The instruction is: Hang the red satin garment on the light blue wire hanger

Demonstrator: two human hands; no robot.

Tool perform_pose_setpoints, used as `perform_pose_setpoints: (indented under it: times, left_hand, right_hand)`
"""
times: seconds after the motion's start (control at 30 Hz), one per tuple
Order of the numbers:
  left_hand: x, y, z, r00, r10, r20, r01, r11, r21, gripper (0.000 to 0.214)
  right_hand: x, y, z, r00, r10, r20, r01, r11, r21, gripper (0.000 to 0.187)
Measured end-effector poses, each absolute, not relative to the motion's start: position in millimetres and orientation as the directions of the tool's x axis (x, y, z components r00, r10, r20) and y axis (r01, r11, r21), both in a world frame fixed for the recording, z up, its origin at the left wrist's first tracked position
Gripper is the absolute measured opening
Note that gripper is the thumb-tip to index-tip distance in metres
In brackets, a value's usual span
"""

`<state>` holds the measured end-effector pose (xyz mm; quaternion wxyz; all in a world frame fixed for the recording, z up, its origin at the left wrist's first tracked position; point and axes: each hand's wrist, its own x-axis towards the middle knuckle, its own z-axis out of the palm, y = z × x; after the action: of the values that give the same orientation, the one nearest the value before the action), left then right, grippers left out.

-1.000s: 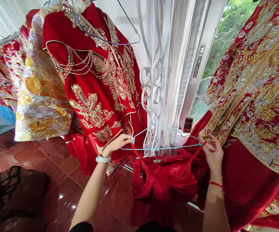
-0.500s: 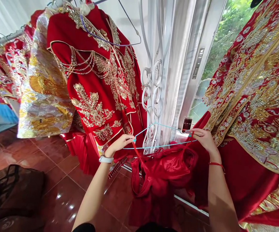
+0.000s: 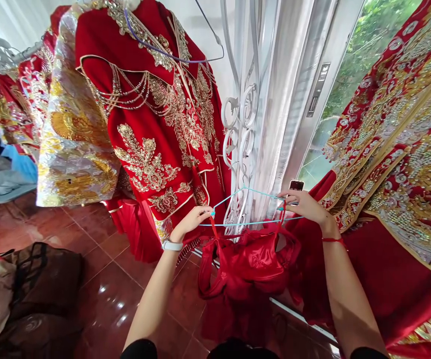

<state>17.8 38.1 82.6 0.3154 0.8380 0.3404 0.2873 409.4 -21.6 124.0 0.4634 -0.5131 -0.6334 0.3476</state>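
Note:
A thin light-blue clothes hanger (image 3: 252,222) is held level in front of me. At its left corner, my left hand (image 3: 195,221) pinches the wire together with a red strap. My right hand (image 3: 303,205) is closed at the other end, fingers on the hanger's right arm beside the second strap. From the two straps hangs a shiny red dress (image 3: 254,259), its lower part dark in shadow. The fingertips of my right hand are partly hidden. Just behind that hand, a phone (image 3: 296,187) shows its dark screen.
Left, a red jacket with gold embroidery (image 3: 146,159) and a gold-white garment (image 3: 75,144) hang on a rack. A white scrolled metal frame (image 3: 239,114) stands ahead, by a window. Close on the right hangs a beaded red-gold garment (image 3: 398,134). Dark bags (image 3: 47,284) lie on the tiled floor.
The right strap has moved left along the hanger, nearer its right notch, and my right hand has shifted slightly left with it. My left hand keeps its pinch. The view has turned a little left.

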Motion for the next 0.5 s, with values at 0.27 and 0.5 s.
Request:
perform_pose_setpoints:
  times: [0.27, 0.5]
  left_hand:
    - [22, 3, 44, 0.267, 0.83, 0.49, 0.583, -0.544, 0.604, 0.047]
    - [-27, -67, -46, 0.36, 0.915, 0.183, 0.519, -0.359, 0.775, 0.037]
  right_hand:
    - [422, -10, 96, -0.049, 0.922, 0.383, 0.644, 0.322, -0.694, 0.018]
    - [398, -45, 71, 0.05, 0.73, 0.682, 0.778, 0.4, -0.485, 0.033]
